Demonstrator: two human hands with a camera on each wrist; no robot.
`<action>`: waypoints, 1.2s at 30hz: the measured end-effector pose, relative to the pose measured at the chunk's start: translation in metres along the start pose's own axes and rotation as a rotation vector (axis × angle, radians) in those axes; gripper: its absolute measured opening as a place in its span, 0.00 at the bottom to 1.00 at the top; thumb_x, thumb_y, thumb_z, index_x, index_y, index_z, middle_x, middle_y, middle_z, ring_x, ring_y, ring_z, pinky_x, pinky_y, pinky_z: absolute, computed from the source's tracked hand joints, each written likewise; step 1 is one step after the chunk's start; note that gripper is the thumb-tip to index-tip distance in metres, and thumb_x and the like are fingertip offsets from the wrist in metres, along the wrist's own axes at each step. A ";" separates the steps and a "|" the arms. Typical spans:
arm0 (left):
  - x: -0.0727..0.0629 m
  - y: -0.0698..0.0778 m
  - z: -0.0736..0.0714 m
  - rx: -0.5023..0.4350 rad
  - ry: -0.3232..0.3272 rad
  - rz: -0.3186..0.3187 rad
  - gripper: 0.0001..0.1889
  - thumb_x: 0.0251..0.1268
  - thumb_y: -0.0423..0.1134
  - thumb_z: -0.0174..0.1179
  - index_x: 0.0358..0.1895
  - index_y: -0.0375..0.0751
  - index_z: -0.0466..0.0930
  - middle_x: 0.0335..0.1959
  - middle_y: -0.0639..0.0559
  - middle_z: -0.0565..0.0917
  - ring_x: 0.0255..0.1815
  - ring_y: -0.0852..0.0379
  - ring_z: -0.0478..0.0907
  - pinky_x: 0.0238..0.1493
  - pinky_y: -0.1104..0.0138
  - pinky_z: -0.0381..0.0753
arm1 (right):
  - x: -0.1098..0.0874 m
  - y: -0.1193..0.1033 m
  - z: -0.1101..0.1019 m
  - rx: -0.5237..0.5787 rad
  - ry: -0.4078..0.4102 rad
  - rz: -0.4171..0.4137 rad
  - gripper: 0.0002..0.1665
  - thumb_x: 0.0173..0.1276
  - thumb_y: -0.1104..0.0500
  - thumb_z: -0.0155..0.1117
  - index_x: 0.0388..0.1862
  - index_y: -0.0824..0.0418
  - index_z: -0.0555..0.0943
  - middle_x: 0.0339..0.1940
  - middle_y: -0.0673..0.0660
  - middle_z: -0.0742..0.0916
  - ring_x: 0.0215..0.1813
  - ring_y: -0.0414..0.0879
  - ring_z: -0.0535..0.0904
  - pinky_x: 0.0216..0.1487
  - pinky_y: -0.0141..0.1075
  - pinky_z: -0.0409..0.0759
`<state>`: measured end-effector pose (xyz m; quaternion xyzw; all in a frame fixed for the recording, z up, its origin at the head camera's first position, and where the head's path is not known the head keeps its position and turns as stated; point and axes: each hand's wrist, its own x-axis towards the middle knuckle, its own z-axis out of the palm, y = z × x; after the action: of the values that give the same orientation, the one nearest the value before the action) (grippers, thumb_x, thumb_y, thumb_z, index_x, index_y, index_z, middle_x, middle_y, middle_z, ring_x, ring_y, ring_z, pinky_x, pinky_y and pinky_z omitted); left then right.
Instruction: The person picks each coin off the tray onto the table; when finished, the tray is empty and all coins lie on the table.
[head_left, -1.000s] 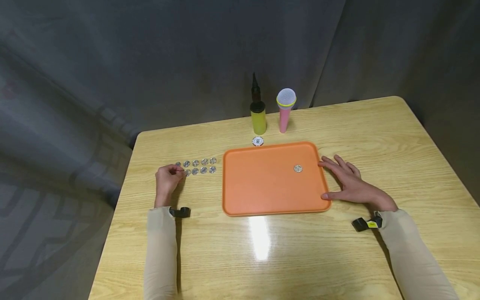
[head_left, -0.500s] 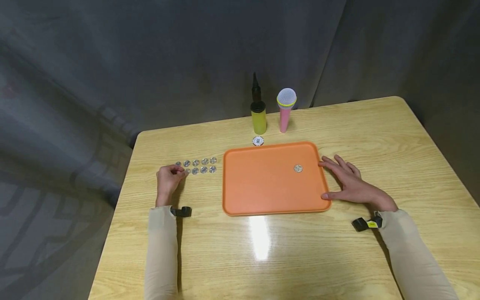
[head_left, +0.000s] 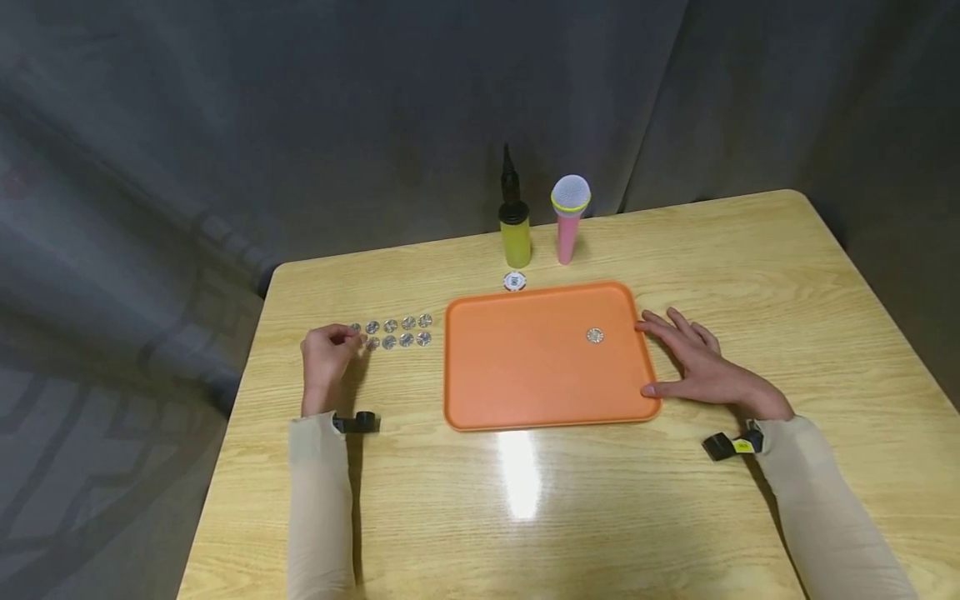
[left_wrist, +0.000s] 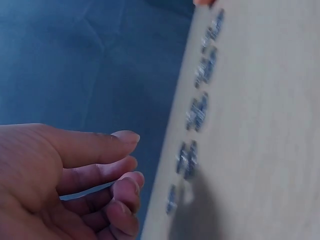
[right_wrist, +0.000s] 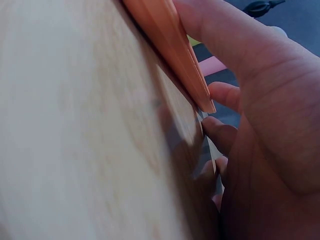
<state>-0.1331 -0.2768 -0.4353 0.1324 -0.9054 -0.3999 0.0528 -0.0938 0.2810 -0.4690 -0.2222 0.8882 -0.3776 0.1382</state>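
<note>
In the head view, my left hand [head_left: 326,360] hovers at the left end of two short rows of small silvery coin-like discs [head_left: 407,339]. Its thumb and loosely bent fingers stand apart in the left wrist view, with nothing visible between them. There the discs [left_wrist: 197,112] run along the table in pairs, with a single disc [left_wrist: 171,200] at the near end. My right hand [head_left: 693,362] has its fingers spread, touching the right rim of an orange tray [head_left: 525,375]. One similar disc [head_left: 595,335] lies flat in the tray's right part.
Behind the tray, a white poker chip [head_left: 514,281] lies on the wooden table [head_left: 600,508]. A yellow-green hand pump [head_left: 516,242] with a black top and a pink toy microphone [head_left: 568,225] stand farther back. Dark curtains [head_left: 450,108] hang around the table.
My left hand first shifts slightly right at the lower row, then draws back left, off the row's end. My right hand stays at the tray's rim.
</note>
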 end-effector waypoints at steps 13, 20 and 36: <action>-0.007 0.067 0.023 -0.062 -0.113 0.195 0.07 0.62 0.31 0.65 0.39 0.28 0.87 0.33 0.34 0.86 0.25 0.64 0.73 0.26 0.76 0.72 | 0.002 0.001 0.000 0.011 -0.005 0.011 0.55 0.57 0.48 0.77 0.79 0.55 0.58 0.83 0.67 0.54 0.83 0.67 0.31 0.73 0.69 0.30; -0.010 0.096 0.049 -0.119 -0.220 0.282 0.06 0.63 0.30 0.64 0.38 0.30 0.87 0.31 0.35 0.85 0.24 0.64 0.75 0.25 0.74 0.74 | 0.001 0.000 0.000 0.019 -0.007 0.014 0.56 0.57 0.48 0.77 0.78 0.56 0.58 0.83 0.67 0.53 0.83 0.68 0.30 0.72 0.70 0.30; -0.021 0.144 0.102 -0.108 -0.325 0.332 0.07 0.58 0.30 0.70 0.37 0.30 0.87 0.30 0.40 0.85 0.26 0.58 0.74 0.29 0.73 0.72 | 0.000 0.001 0.000 0.021 -0.006 0.008 0.56 0.57 0.49 0.77 0.79 0.56 0.58 0.83 0.68 0.53 0.83 0.69 0.30 0.72 0.70 0.30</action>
<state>-0.1622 -0.1058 -0.3978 -0.0872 -0.8887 -0.4497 -0.0218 -0.0944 0.2816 -0.4693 -0.2183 0.8847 -0.3856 0.1445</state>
